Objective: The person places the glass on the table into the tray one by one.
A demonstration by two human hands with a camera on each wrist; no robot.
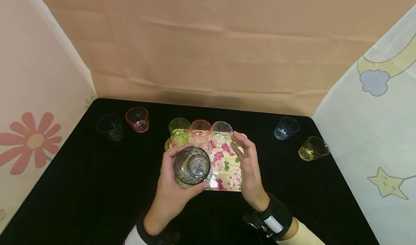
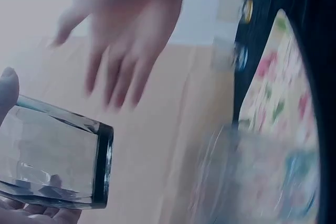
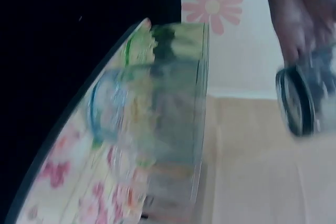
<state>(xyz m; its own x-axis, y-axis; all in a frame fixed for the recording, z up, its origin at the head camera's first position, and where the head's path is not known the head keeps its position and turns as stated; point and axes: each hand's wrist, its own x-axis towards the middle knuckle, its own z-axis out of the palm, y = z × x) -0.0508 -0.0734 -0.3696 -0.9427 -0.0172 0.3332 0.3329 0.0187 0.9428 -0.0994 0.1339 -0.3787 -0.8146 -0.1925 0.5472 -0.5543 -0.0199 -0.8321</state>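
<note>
My left hand grips a smoky grey glass from the side, thumb and fingers round its wall, raised over the near left part of a floral tray. Looking down from the head view, I see into its mouth. My right hand holds nothing; its fingers are extended over the tray's right side, apart from the grey glass. At the tray's back stand a green glass, a red-rimmed glass and a clear glass. A yellow glass shows partly behind my left hand, which hides other glassware.
On the black table, a dark bluish glass and a red glass stand at the back left. A blue glass and a yellow glass are at the right. Paper walls enclose the back and sides.
</note>
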